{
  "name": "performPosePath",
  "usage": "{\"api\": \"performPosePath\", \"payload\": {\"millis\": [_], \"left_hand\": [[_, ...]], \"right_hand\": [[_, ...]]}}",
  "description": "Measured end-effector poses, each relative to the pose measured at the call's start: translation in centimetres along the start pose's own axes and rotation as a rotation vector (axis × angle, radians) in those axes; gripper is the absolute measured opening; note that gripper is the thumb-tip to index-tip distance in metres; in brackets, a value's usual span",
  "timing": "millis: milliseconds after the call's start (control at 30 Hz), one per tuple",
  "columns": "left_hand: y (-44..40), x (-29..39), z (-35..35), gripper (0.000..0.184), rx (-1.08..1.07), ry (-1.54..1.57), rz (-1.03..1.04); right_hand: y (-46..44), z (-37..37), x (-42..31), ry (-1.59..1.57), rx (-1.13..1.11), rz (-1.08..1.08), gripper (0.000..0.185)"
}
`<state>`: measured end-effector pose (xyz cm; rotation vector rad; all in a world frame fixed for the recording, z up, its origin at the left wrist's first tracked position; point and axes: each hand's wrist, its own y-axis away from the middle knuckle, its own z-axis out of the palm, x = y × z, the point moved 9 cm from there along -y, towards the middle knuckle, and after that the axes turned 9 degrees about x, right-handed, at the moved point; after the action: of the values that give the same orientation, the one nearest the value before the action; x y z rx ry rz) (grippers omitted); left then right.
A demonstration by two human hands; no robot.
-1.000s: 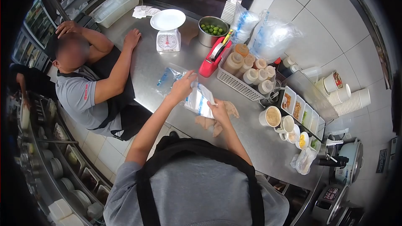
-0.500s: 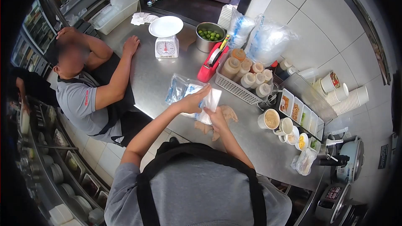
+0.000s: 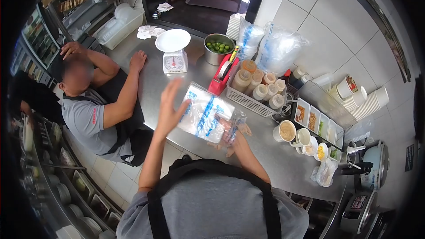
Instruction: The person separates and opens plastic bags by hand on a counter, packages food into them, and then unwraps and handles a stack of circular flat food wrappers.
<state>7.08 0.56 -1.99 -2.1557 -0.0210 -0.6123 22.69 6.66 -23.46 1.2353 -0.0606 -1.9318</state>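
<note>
A flat packet [image 3: 203, 114] with a white stack and blue print, in clear plastic, is above the steel counter. My right hand [image 3: 228, 129] grips its near right corner, the fingers partly covered by loose clear plastic. My left hand [image 3: 170, 108] is raised at the packet's left edge, fingers stretched apart and slightly blurred, thumb near the packet. Whether that thumb touches it I cannot tell. Crumpled tan material [image 3: 244, 130] shows from under the packet, beside my right wrist.
A co-worker [image 3: 97, 93] leans on the counter [image 3: 152, 73] at left. Beyond the packet stand a kitchen scale [image 3: 174, 59], a red tape dispenser [image 3: 220, 79], a pot of limes [image 3: 217, 55] and a basket of sauce bottles [image 3: 250, 102]. Topping trays [image 3: 318, 124] and cups [image 3: 285, 131] line the right.
My left hand has come off the packet and moved up and left, its fingers spreading. The packet now lies turned with its printed face showing, still in my right hand.
</note>
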Motion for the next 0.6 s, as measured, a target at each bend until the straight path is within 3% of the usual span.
{"api": "performPosePath", "payload": {"millis": [100,200,333,467,500,600], "left_hand": [[5.2,-5.3,4.9,0.041,-0.362,0.827,-0.722],[12.6,-8.4,8.6,0.037,-0.423,1.306,-1.298],[13.0,-7.4,7.3,0.038,-0.176,1.629,-1.276],[11.9,-8.4,5.5,0.039,0.02,1.788,-1.261],[11.4,-8.3,5.1,0.04,0.071,1.837,-1.259],[10.1,-7.5,5.1,0.04,0.191,1.942,-1.262]], "right_hand": [[0.7,1.9,-2.3,0.314,-0.062,-0.077,0.031],[1.3,5.0,-7.6,0.713,-0.111,-0.267,0.033],[4.0,8.5,-15.4,1.071,-0.272,-0.535,0.037],[6.2,7.2,-20.4,0.451,-0.439,-0.533,0.041],[7.0,7.5,-21.8,0.029,-0.587,-0.549,0.046],[6.1,6.2,-19.8,-0.114,0.019,-0.836,0.049]]}}
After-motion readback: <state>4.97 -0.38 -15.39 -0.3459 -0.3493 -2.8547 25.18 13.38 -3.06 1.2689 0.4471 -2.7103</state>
